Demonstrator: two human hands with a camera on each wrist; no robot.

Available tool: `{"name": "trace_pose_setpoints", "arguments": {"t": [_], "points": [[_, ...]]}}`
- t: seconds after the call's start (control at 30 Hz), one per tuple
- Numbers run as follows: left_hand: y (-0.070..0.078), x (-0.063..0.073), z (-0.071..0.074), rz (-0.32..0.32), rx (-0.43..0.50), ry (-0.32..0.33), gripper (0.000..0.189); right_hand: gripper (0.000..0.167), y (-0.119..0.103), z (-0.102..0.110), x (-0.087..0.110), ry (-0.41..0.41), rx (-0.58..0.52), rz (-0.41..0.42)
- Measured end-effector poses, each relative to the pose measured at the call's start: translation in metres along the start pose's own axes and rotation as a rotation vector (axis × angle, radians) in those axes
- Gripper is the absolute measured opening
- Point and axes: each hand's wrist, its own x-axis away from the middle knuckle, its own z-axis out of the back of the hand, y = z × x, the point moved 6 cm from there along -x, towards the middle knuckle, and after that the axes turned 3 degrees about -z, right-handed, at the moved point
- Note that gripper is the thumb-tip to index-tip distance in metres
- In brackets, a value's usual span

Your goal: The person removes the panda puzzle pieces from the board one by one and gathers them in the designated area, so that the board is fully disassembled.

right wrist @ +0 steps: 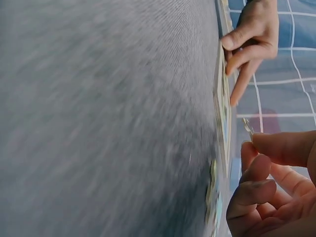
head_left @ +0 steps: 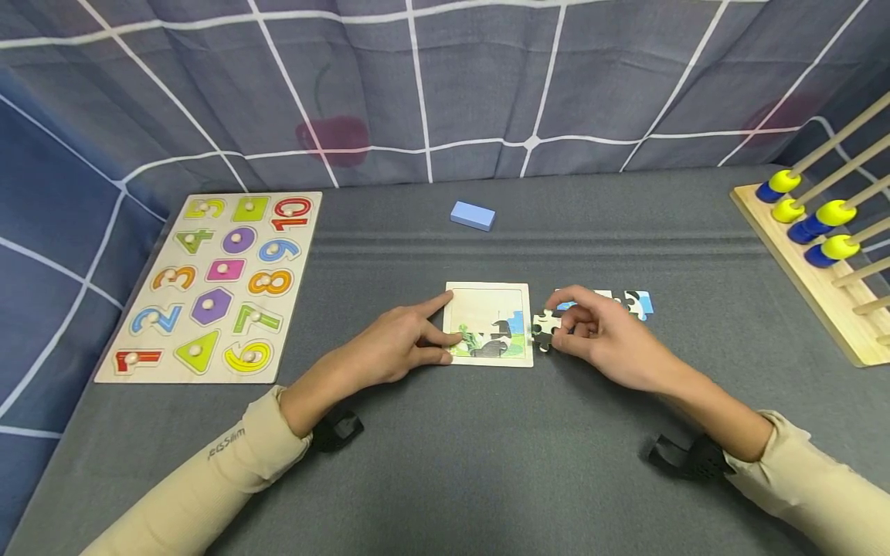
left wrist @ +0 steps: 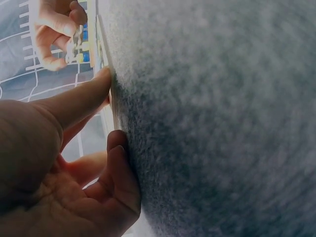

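On the grey worktop, in the head view, the left hand spreads its fingers against the left edge of the puzzle board, probably to steady it; the right hand pinches a jigsaw piece just beside the board's right edge, a grip that seems to leave its far knobs clear; that hand partly hides the loose pieces; in the left wrist view the board shows edge-on, its picture unreadable; in the right wrist view the raised piece is a mere sliver, its pattern indistinct
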Motion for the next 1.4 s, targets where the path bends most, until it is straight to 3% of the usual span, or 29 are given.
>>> {"name": "trace_pose_setpoints", "arguments": {"t": [0.5, 0.97, 1.4], "points": [[-0.003, 0.001, 0.001, 0.039, 0.022, 0.011, 0.032, 0.032, 0.029, 0.038, 0.035, 0.099, 0.027, 0.005], [-0.004, 0.001, 0.001, 0.045, 0.049, 0.013, 0.032, 0.031, 0.034, 0.043, 0.033, 0.124, 0.231, -0.014], [-0.001, -0.002, 0.0, 0.041, 0.047, -0.001, 0.032, 0.033, 0.039, 0.045, 0.036, 0.153, 0.303, -0.025]]}}
